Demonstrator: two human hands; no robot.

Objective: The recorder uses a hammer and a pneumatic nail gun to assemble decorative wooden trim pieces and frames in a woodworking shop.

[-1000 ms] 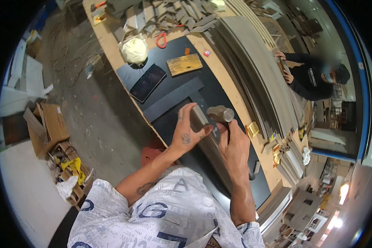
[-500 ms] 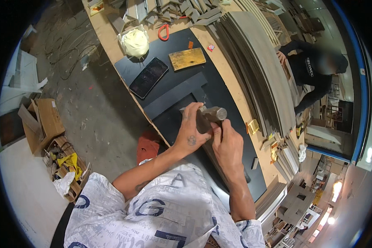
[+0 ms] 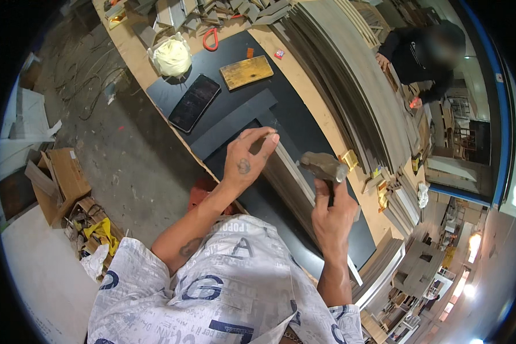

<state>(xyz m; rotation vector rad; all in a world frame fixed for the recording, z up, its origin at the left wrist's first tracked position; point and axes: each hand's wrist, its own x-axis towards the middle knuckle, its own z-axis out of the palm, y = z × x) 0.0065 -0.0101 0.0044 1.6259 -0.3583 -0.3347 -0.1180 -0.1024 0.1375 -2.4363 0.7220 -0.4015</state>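
Note:
My right hand (image 3: 333,215) is closed round the handle of a hammer (image 3: 325,166). The metal head is raised over the dark panel. My left hand (image 3: 247,163) bends its thumb and fingers round the upper end of a long grey-brown board (image 3: 289,183) with a pale edge strip. This board slants from my fingers down toward my body, partly behind my right hand. Flat dark strips (image 3: 235,123) lie just beyond my left hand, on the black panel (image 3: 309,114). A phone (image 3: 195,103) and a worn yellow block (image 3: 246,73) rest farther up the panel.
A pale wrapped bundle (image 3: 172,57) and a red ring-shaped handle (image 3: 211,39) are at the far left. Curved stacks of long boards (image 3: 350,86) line the right side, where another person (image 3: 421,57) stands. A cardboard box (image 3: 66,175) sits left on the floor.
My right hand with the hammer has moved right, away from my left hand. My left hand has shifted slightly left and up. The other person's lower hand now shows something red.

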